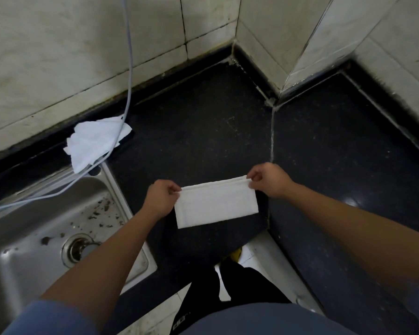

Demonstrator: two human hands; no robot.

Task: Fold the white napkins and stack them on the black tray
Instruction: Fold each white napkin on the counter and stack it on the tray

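Left hand (160, 199) pinches one top corner of the folded napkin (215, 204), right hand (269, 180) pinches the other, holding it stretched between them over the dark counter (203, 122). Beyond the left hand, loose napkins (94, 141) lie crumpled behind the sink (22, 226).

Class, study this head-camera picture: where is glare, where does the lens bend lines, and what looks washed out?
Head view: dim overall; glare patch on the black counter right of the right hand; head view, edges: joints between the wall tiles bow from wide-angle distortion; head view, centre: the folded napkin is washed out, its weave barely visible.
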